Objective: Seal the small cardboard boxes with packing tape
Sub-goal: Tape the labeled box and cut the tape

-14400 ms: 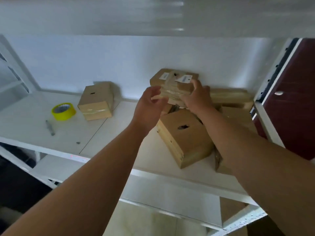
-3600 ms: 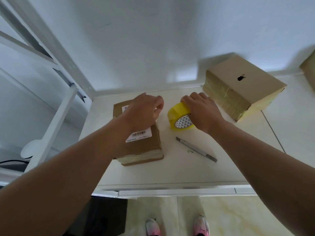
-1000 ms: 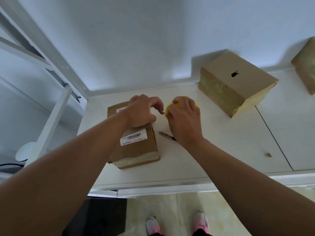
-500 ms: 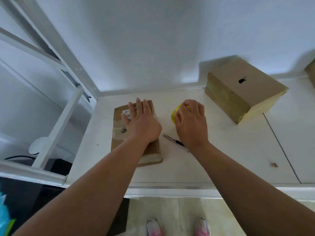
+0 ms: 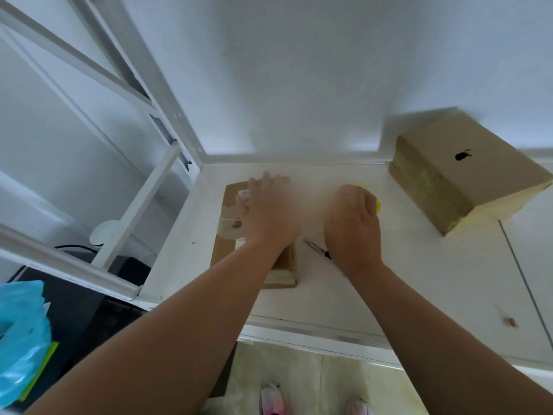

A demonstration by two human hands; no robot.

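A small flat cardboard box (image 5: 230, 235) with white labels lies on the white shelf (image 5: 419, 280) near its left end. My left hand (image 5: 267, 217) lies flat on top of the box, fingers straight and pressing down. My right hand (image 5: 353, 226) is curled round the yellow tape roll (image 5: 372, 199) just right of the box; only a yellow sliver of the roll shows past my fingers. A clear tape strip seems to stretch between the two hands, but it is blurred.
A utility knife (image 5: 317, 248) lies on the shelf between box and right wrist. A larger taped cardboard box (image 5: 466, 172) stands at the back right. White shelf posts (image 5: 134, 223) rise at left. A blue plastic bag (image 5: 21, 333) sits low left.
My left hand went from curled fingers at the tape roll to lying flat on the box. My right hand with the roll has drawn slightly away to the right.
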